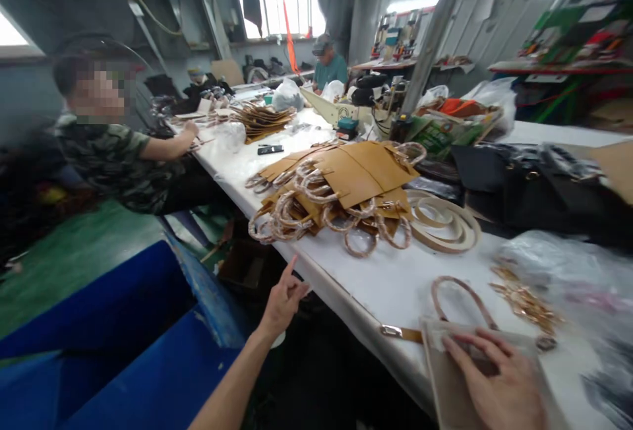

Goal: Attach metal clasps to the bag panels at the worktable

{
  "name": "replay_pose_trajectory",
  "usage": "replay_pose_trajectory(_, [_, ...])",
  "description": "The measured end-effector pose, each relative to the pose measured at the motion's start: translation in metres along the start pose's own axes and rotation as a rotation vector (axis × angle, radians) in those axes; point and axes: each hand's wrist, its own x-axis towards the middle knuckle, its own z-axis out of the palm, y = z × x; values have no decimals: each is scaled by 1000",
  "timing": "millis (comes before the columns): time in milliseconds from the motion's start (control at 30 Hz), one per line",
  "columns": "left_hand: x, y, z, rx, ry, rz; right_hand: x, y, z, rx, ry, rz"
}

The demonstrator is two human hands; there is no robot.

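My left hand hangs in the air off the near edge of the white table, index finger stretched up toward a pile of tan leather bag panels with wrapped ring handles; the other fingers are loosely curled and hold nothing. My right hand lies flat, fingers spread, on a grey-beige flat panel at the table's near corner. A brown looped handle with a metal-buckled strap end lies just beyond that panel.
Gold metal fittings, clear plastic bags, a coil of cream strip and a black bag lie to the right. A seated person in camouflage works at the left; another person in teal sits far back. Blue bins stand below.
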Motion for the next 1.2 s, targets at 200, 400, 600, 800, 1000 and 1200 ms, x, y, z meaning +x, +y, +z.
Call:
replay_pose_trajectory(200, [25, -20, 21, -18, 67, -4, -1, 13, 6, 2, 37, -39])
replay_pose_trajectory(400, [41, -21, 37, -1, 97, -83, -7, -13, 2, 131, 115, -2])
replay_pose_trajectory(600, [47, -19, 30, 194, 252, -156, -13, -36, -2, 208, 100, 13])
replay_pose_trajectory(800, [-3, 8, 62, 217, 241, 25, -24, -32, -5, 316, 149, 46])
replay_pose_trajectory(1000, [-85, 44, 162, -269, -729, -260, -32, -22, -8, 487, 253, 164])
replay_pose_trajectory(1200, [-121, 56, 231, -429, -714, -326, -41, -17, -24, 595, 145, 215])
